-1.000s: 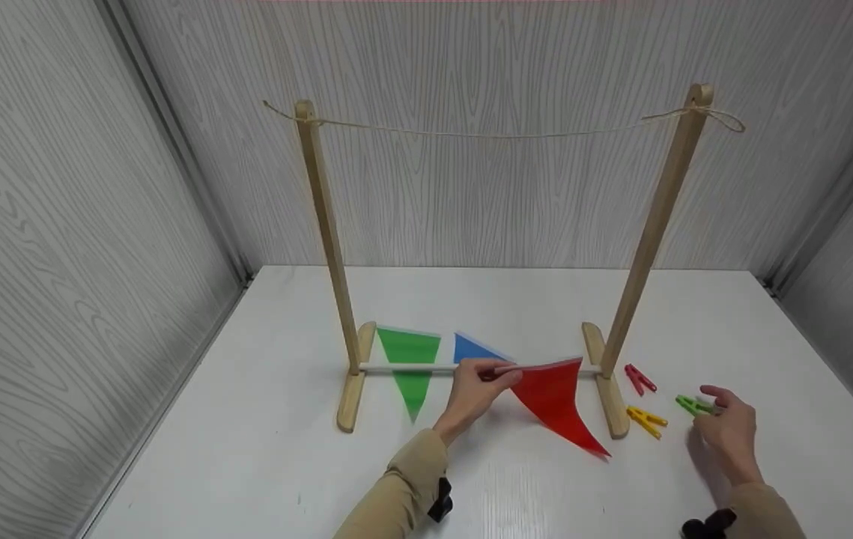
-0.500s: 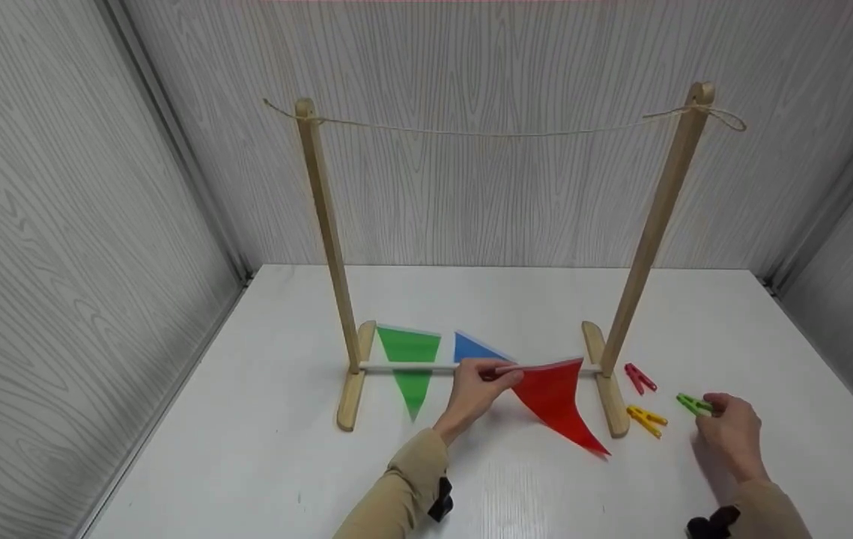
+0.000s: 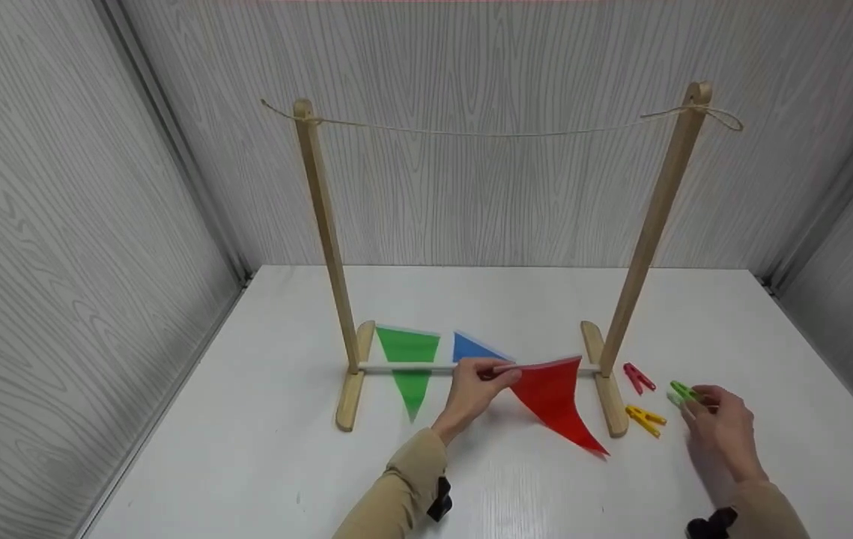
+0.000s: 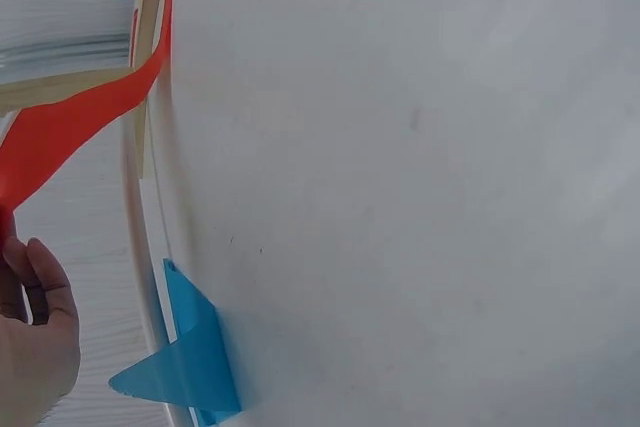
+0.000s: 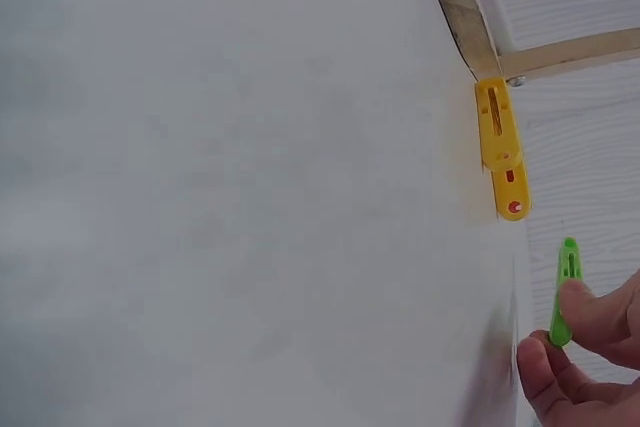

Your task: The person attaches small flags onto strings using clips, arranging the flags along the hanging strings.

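My left hand (image 3: pixel 472 395) pinches a red triangular flag (image 3: pixel 555 393) by the left end of its top edge. The flag's point droops to the right, in front of the stand's crossbar. In the head view my right hand (image 3: pixel 726 427) holds a green clothespin (image 3: pixel 684 391) between thumb and fingers, just above the table; the right wrist view shows the thumb pressed on that green clothespin (image 5: pixel 567 292). To the left of this hand lie a yellow clothespin (image 3: pixel 646 419) and a red clothespin (image 3: pixel 639 377).
A wooden stand with two posts (image 3: pixel 327 239) carries a string (image 3: pixel 486 135) tied between their tops. A white crossbar (image 3: pixel 426 367) joins the feet. A green flag (image 3: pixel 410 348) lies under it, with a blue flag (image 3: pixel 477 349) partly hidden behind my left hand.
My right hand has closed on the green clothespin, lifted it slightly off the table and shifted it a little left. The left hand and red flag stay in place.
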Tool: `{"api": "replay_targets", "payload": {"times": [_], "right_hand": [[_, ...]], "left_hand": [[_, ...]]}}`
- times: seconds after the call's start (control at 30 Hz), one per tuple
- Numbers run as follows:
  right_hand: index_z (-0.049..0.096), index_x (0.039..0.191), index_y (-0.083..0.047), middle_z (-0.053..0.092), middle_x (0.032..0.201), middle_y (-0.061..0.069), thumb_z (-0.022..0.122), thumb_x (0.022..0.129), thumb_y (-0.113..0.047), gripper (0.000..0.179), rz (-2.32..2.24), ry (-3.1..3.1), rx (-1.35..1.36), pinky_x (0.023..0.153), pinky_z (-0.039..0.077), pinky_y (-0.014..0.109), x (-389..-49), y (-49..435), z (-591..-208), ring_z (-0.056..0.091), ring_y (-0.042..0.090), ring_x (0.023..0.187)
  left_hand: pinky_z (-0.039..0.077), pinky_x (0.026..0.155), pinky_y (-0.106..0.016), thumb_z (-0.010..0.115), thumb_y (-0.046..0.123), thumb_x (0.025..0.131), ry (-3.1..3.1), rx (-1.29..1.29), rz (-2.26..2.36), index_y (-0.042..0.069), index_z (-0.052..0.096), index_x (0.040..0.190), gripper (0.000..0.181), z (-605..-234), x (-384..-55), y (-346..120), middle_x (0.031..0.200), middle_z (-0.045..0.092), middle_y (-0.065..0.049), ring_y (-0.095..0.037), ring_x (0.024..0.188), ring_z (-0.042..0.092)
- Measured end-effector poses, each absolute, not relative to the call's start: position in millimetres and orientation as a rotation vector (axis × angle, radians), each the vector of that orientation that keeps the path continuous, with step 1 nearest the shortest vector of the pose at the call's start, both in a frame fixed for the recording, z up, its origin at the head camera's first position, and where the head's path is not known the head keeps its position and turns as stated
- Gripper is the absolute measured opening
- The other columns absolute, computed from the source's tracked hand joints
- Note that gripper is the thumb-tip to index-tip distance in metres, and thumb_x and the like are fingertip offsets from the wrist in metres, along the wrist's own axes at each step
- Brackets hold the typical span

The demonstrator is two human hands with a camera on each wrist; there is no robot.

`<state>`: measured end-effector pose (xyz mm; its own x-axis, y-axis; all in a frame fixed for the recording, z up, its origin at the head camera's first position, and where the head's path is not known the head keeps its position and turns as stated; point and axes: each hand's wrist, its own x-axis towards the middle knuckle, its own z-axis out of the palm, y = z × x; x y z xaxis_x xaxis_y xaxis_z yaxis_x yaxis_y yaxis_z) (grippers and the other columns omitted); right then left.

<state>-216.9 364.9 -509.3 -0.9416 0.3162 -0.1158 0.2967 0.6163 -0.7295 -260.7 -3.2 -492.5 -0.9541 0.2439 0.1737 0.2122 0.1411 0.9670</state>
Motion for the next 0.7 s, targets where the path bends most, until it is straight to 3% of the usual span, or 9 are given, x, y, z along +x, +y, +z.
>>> {"api": "replay_targets", "payload": {"times": [0.1, 0.23, 0.33, 0.47, 0.57, 0.7], "right_hand": [[0.047, 0.142, 0.007, 0.052, 0.136, 0.032, 0.048, 0.106, -0.016, 0.043, 1.251, -2.756, -0.500, 0.088, 0.052, 0.030, -216, 361, -507, 0.053, 0.036, 0.110], [0.052, 0.141, 0.002, 0.061, 0.127, 0.022, 0.049, 0.107, -0.028, 0.045, 1.266, -2.641, -0.422, 0.071, 0.043, 0.006, -216, 358, -502, 0.053, 0.010, 0.094], [0.054, 0.141, -0.001, 0.064, 0.114, -0.006, 0.048, 0.106, -0.037, 0.050, 1.338, -2.527, -0.373, 0.075, 0.043, 0.002, -217, 355, -494, 0.050, -0.007, 0.087], [0.053, 0.142, 0.000, 0.053, 0.100, -0.034, 0.050, 0.105, -0.039, 0.053, 1.472, -2.360, -0.329, 0.078, 0.045, 0.004, -220, 350, -480, 0.054, -0.012, 0.088], [0.057, 0.139, -0.002, 0.057, 0.099, -0.033, 0.054, 0.104, -0.035, 0.048, 1.567, -2.250, -0.307, 0.080, 0.047, 0.004, -223, 345, -469, 0.058, -0.010, 0.089], [0.066, 0.127, -0.011, 0.066, 0.100, -0.022, 0.064, 0.100, -0.027, 0.031, 1.785, -2.043, -0.277, 0.083, 0.049, 0.003, -228, 341, -453, 0.063, -0.005, 0.088]], "left_hand": [[0.054, 0.077, -0.019, 0.072, 0.023, 0.094, 2.363, 0.463, 1.989, 0.009, 0.078, 0.109, 0.021, -490, -261, -4, 0.100, 0.078, -0.008, -0.006, 0.085, 0.064], [0.055, 0.078, -0.020, 0.071, 0.024, 0.095, 2.361, 0.458, 2.011, 0.011, 0.078, 0.108, 0.020, -486, -260, -3, 0.100, 0.078, -0.008, -0.009, 0.086, 0.064], [0.055, 0.079, -0.022, 0.070, 0.025, 0.096, 2.364, 0.446, 2.025, 0.013, 0.078, 0.109, 0.019, -481, -260, -3, 0.100, 0.077, -0.006, -0.010, 0.087, 0.064], [0.059, 0.083, -0.029, 0.069, 0.027, 0.097, 2.354, 0.431, 2.058, 0.015, 0.077, 0.112, 0.021, -473, -261, -2, 0.102, 0.077, -0.003, -0.010, 0.090, 0.065], [0.061, 0.084, -0.032, 0.070, 0.028, 0.096, 2.326, 0.411, 2.090, 0.016, 0.075, 0.114, 0.022, -468, -261, -1, 0.104, 0.076, -0.002, -0.010, 0.091, 0.066], [0.060, 0.084, -0.029, 0.070, 0.029, 0.096, 2.322, 0.420, 2.120, 0.013, 0.075, 0.114, 0.024, -459, -263, 1, 0.106, 0.076, -0.004, -0.011, 0.093, 0.067]]}}
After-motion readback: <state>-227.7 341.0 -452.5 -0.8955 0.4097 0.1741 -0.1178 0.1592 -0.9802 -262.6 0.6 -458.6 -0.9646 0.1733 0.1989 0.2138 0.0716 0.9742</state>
